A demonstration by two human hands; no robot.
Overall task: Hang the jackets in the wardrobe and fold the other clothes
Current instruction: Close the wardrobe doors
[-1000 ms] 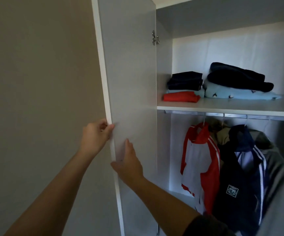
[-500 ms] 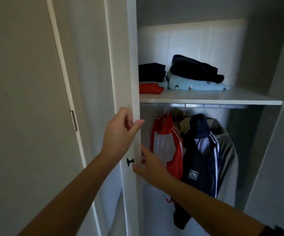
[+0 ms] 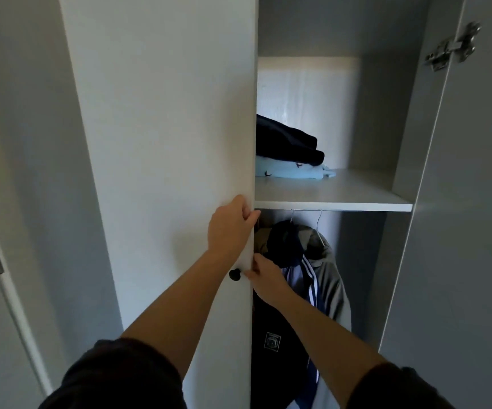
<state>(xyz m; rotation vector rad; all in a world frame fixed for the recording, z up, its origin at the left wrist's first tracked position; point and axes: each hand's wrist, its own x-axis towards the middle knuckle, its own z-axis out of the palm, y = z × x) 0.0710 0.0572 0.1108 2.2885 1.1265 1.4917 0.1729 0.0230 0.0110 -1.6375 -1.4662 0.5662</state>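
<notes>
Gripping the smooth edge of the white door (image 3: pixel 165 143) mid-frame, the left hand (image 3: pixel 229 227) curls its fingers round it. Just below, the right hand (image 3: pixel 266 279) pinches the same edge beside a round black knob (image 3: pixel 234 274). The door half hides the hanging navy striped jacket (image 3: pixel 283 323) and grey hooded jacket (image 3: pixel 333 290). Above them, folded clothes (image 3: pixel 290 154) lie on the shelf (image 3: pixel 351 196).

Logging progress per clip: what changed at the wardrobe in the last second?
The left door has swung toward shut, now hiding the red-and-white jacket and the left folded stack. The left hand and right hand stay on its edge, the right now beside the knob. The navy jacket still hangs.
</notes>
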